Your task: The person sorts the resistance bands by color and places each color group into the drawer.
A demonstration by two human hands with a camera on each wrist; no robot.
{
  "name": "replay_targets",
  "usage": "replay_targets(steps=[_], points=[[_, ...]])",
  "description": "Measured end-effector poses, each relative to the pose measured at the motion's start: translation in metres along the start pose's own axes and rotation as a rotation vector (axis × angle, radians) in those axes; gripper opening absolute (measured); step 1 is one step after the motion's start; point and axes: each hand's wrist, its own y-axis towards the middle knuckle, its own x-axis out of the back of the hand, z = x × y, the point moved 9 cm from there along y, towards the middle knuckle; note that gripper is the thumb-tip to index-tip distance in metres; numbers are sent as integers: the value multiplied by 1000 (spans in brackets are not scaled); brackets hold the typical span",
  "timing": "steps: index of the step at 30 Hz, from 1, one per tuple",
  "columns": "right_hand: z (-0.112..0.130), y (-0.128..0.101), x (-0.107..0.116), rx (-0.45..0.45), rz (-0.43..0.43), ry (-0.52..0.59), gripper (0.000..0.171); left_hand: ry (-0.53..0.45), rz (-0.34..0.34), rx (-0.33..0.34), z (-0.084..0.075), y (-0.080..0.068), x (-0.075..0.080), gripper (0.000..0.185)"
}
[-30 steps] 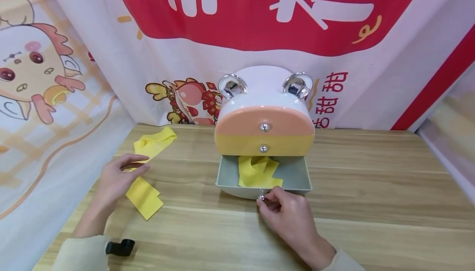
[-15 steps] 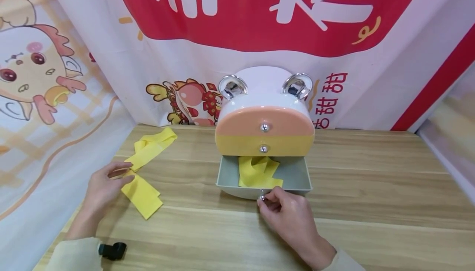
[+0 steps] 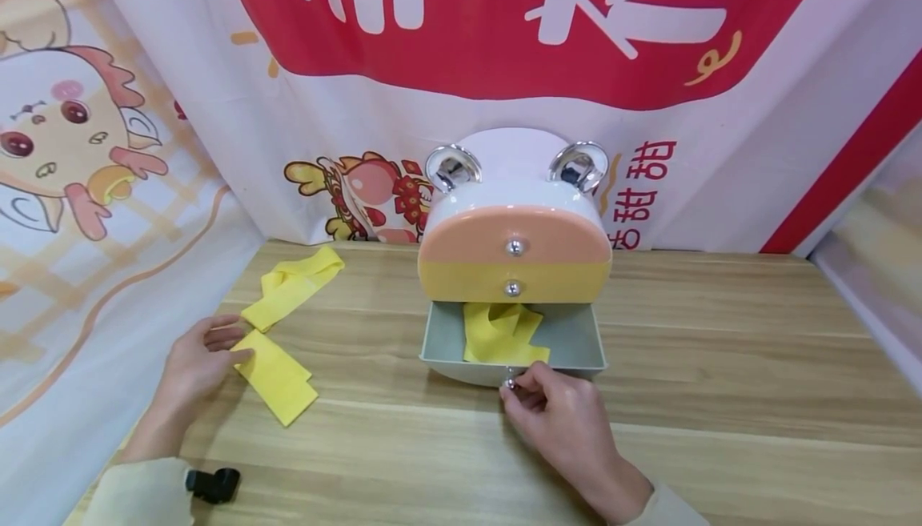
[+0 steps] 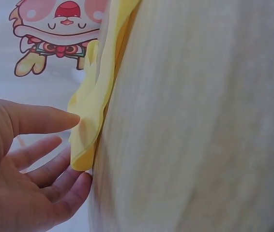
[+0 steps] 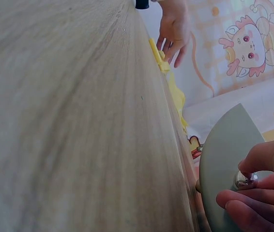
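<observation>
My right hand pinches the round silver knob of the pale green bottom drawer, which is pulled out. Inside that drawer lies a crumpled yellow cloth. On the left, my left hand lies at the end of a folded yellow cloth strip, with its thumb over the strip's edge and the other fingers relaxed and spread apart. Just beyond is another yellow cloth strip, partly twisted, close to the fingertips. In the left wrist view the thumb tip meets the yellow fabric.
The drawer belongs to a small white cabinet with silver ring ears, standing at the back of the wooden table. Its orange drawer and yellow drawer are pushed in. Printed curtains hang behind and beside the table.
My left hand has moved left and slightly down, from over the far strip to the near strip's end. The near strip shifted slightly left at first. My right hand stays on the knob.
</observation>
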Motion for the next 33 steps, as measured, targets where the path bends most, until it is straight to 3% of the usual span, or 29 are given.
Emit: replay_targets(steps=[9,13,18,21,26,29,33], points=[[1,-1,1,28,-19,-11,23,76,-26,-21,-3,1,0,47],[1,-1,2,32,-22,-15,23,105,-23,11,-3,0,0,37],[0,-1,1,27,-15,-19,22,129,15,63,-2,-2,-1,40],[1,-1,1,25,-9,-18,22,145,20,24,-10,-5,3,41],[1,0,1,35,-10,-12,22,127,17,-102,-36,-13,12,37],[1,0,1,38,-13,-10,22,55,37,-151,-50,-18,16,38],[1,0,1,36,-11,-11,22,-96,63,-169,-63,-26,20,44]])
